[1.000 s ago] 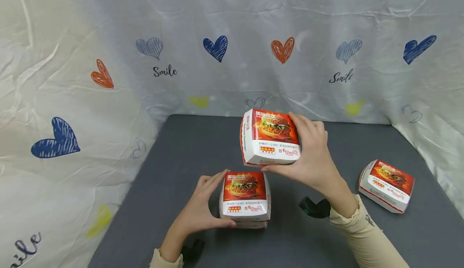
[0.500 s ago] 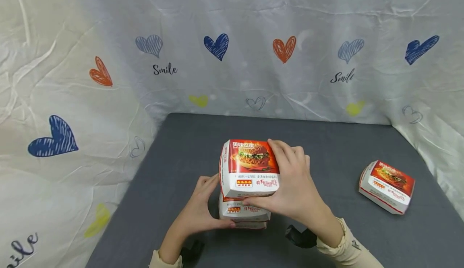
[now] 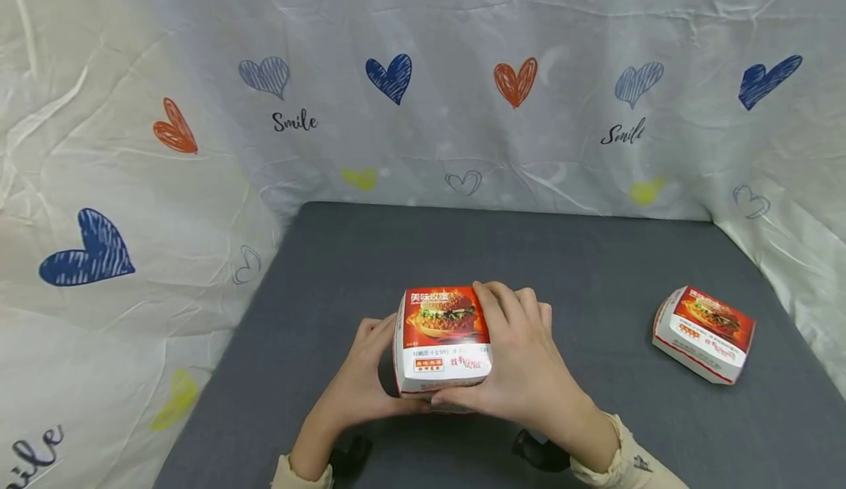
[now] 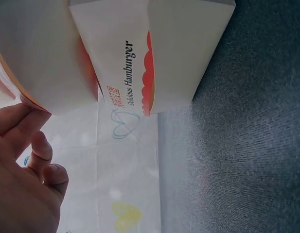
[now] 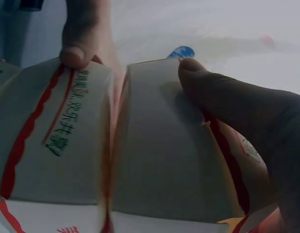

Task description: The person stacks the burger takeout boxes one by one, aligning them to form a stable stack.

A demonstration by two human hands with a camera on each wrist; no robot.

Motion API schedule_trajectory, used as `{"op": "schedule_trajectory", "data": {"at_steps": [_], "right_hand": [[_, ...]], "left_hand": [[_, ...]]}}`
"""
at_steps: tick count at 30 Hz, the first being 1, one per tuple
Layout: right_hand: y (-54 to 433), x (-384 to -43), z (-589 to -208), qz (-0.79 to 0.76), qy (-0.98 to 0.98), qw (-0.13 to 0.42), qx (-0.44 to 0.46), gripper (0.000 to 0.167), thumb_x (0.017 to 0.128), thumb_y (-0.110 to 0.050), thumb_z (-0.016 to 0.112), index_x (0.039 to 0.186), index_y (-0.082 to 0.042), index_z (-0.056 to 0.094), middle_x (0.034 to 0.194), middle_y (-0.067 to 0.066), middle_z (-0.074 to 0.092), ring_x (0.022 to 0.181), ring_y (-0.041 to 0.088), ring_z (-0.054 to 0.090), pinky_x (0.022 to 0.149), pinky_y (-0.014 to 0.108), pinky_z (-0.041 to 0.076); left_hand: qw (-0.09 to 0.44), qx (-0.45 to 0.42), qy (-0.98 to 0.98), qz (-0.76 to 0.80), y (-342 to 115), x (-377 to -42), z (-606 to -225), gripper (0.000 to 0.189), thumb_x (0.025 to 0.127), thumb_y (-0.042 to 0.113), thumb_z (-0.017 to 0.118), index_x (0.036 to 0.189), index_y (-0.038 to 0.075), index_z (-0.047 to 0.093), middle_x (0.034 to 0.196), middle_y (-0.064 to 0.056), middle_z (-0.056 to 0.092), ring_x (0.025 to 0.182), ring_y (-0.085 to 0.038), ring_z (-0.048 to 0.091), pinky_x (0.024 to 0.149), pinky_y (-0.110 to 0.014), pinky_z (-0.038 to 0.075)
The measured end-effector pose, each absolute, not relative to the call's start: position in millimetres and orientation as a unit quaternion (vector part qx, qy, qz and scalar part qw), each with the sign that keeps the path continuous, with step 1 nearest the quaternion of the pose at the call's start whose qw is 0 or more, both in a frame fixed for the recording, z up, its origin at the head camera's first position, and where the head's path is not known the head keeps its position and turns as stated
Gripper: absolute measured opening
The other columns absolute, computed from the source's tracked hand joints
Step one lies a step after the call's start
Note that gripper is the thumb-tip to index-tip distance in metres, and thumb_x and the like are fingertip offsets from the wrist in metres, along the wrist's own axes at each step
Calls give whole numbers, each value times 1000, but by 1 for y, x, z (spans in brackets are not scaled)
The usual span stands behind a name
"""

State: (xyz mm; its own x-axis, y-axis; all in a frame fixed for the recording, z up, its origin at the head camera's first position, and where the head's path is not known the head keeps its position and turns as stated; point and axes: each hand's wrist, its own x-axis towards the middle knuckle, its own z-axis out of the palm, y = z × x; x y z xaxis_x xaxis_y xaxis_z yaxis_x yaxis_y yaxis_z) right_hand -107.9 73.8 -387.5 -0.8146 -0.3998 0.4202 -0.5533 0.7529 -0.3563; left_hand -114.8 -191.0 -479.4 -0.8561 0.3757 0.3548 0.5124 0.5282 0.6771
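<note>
– Right hand (image 3: 522,368)?
– Fingers clamped on the top burger box (image 3: 443,338), above the worktop (image 3: 595,291).
– And the left hand (image 3: 360,382)?
– Fingers and thumb gripping the lower box (image 5: 67,145), directly beneath.

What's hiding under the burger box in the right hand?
Another burger box, with the left hand holding it. Some of its sides show, but its top is covered by the upper box.

We are noting white cloth (image 3: 449,4) with hearts (image 3: 388,78) and "Smile" lettering (image 3: 294,121) bordering far and side edges of the grey table (image 3: 595,276).
</note>
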Motion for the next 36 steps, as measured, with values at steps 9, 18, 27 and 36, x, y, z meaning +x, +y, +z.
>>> {"op": "schedule_trajectory", "data": {"at_steps": [9, 18, 27, 36], "right_hand": [[72, -106, -389, 224, -924, 178, 253, 133, 48, -78, 95, 150, -5, 51, 138, 9, 58, 112, 26, 47, 86, 45, 34], [71, -105, -389, 222, -925, 178, 252, 133, 48, -77, 96, 150, -5, 51, 138, 10, 58, 112, 26, 46, 85, 44, 33], [70, -105, -390, 215, -926, 178, 255, 135, 49, -78, 95, 151, -2, 50, 139, 12, 57, 113, 27, 47, 85, 43, 33], [71, -105, -390, 213, -925, 183, 256, 136, 48, -79, 94, 150, -1, 51, 139, 13, 57, 111, 28, 46, 85, 43, 33]], "left_hand": [[84, -248, -873, -412, -191, -115, -481, 131, 58, 46, 106, 167, 27, 36, 166, 3, 43, 125, -16, 37, 99, -53, 44], [83, -257, -864, -425, -193, -116, -483, 137, 57, 43, 107, 169, 25, 30, 169, 0, 39, 129, -19, 37, 100, -57, 42], [115, -268, -833, -469, -190, -113, -472, 136, 67, 70, 91, 171, 16, 23, 173, -8, 31, 134, -22, 35, 104, -56, 40], [120, -283, -828, -470, -186, -119, -455, 134, 65, 69, 93, 169, 13, 30, 168, -5, 40, 137, -22, 34, 105, -62, 37]]}}
